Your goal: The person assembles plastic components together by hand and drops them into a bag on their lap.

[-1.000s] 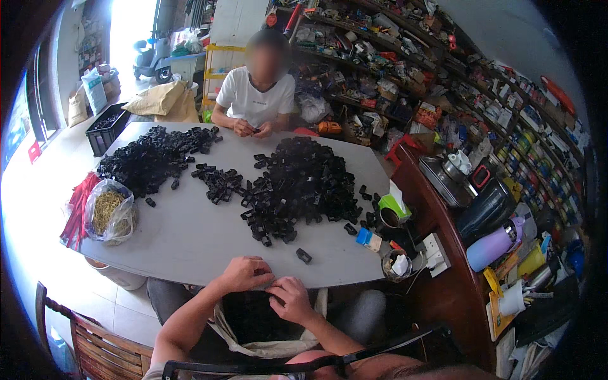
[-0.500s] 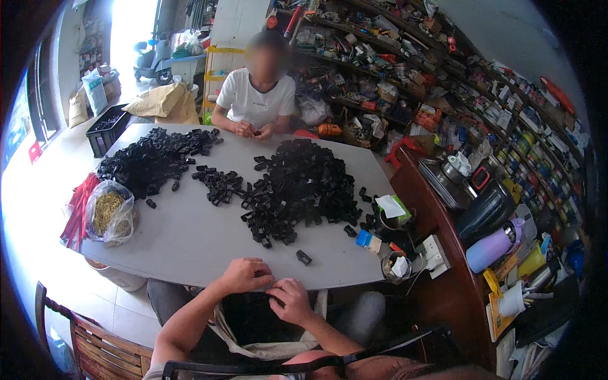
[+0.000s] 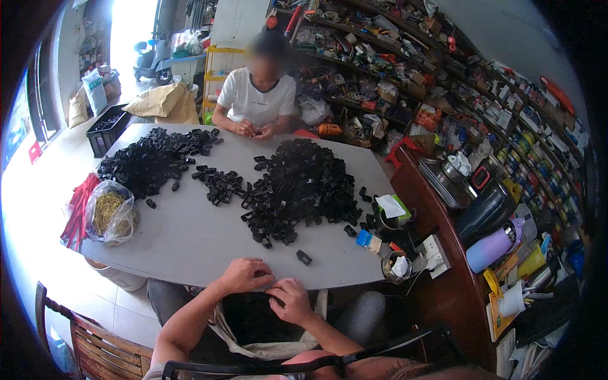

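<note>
At the table's near edge my left hand [image 3: 249, 275] is curled closed, fingertips pointing toward my other hand. Fingers bent together, my right hand [image 3: 291, 300] nearly touches it. Whatever they pinch is hidden by the fingers. Below them, between my legs, a pale sack [image 3: 269, 350] gapes with dark contents. One small black plastic part [image 3: 304, 257] lies alone on the tabletop just beyond my hands. Past it spreads a large heap of the same black parts [image 3: 310, 180], with a second heap [image 3: 149, 161] at the far left.
A grey-topped table [image 3: 183, 253] fills the middle. At its left lie red strips [image 3: 82, 209] and a clear bag of yellowish pieces [image 3: 113, 212]. A small blue box [image 3: 365, 239] and a jar [image 3: 397, 266] stand right. Across sits a person [image 3: 256, 101], hands together.
</note>
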Action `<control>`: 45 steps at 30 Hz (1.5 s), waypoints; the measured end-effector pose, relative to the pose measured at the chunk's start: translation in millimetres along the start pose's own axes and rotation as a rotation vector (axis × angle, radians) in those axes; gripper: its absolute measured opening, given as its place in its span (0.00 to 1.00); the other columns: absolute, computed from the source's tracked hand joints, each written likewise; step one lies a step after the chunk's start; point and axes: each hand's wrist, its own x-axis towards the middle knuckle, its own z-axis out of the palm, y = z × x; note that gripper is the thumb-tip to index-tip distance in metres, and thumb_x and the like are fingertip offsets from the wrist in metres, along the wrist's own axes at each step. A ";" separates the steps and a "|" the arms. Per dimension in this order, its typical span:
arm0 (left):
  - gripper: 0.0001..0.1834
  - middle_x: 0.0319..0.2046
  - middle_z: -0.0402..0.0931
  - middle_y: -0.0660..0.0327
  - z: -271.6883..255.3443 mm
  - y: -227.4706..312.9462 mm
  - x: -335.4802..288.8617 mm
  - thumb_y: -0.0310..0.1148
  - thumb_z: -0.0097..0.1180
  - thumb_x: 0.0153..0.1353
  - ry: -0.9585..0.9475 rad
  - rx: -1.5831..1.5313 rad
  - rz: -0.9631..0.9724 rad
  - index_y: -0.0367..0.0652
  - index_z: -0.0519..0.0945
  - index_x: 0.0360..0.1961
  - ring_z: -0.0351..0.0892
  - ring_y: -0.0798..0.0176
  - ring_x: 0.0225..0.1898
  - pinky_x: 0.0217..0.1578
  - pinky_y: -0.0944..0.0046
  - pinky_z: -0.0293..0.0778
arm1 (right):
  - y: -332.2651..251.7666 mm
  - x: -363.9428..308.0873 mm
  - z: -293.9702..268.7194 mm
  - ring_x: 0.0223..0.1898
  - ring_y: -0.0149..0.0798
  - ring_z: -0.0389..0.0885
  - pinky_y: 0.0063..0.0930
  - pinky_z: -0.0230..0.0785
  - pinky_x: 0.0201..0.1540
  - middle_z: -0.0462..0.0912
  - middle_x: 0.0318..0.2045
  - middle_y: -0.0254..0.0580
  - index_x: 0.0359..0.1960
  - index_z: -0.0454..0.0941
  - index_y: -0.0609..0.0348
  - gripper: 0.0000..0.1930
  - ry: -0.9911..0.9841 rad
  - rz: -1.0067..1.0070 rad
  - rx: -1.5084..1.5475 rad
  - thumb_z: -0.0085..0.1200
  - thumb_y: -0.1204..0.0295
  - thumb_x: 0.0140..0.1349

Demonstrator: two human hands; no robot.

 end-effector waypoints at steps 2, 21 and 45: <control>0.14 0.38 0.88 0.54 -0.3 -1.6 -0.2 0.44 0.69 0.65 0.004 0.006 0.012 0.44 0.91 0.41 0.88 0.46 0.40 0.42 0.50 0.82 | 0.0 0.9 0.0 0.52 0.52 0.81 0.48 0.74 0.57 0.83 0.46 0.45 0.45 0.89 0.58 0.13 0.000 -0.007 0.003 0.67 0.72 0.59; 0.14 0.37 0.87 0.55 1.4 -0.9 -0.5 0.45 0.69 0.66 0.005 0.021 -0.010 0.45 0.91 0.41 0.88 0.47 0.40 0.43 0.51 0.82 | -0.7 0.2 -0.6 0.53 0.52 0.81 0.49 0.75 0.57 0.83 0.46 0.43 0.45 0.90 0.57 0.12 -0.005 0.010 0.000 0.68 0.71 0.58; 0.14 0.38 0.87 0.53 1.5 -3.8 -0.7 0.43 0.70 0.65 0.001 0.007 0.012 0.44 0.90 0.42 0.88 0.45 0.40 0.42 0.49 0.83 | 0.8 -1.3 1.4 0.53 0.52 0.81 0.49 0.74 0.57 0.83 0.46 0.44 0.46 0.90 0.57 0.13 -0.002 0.007 0.009 0.68 0.71 0.58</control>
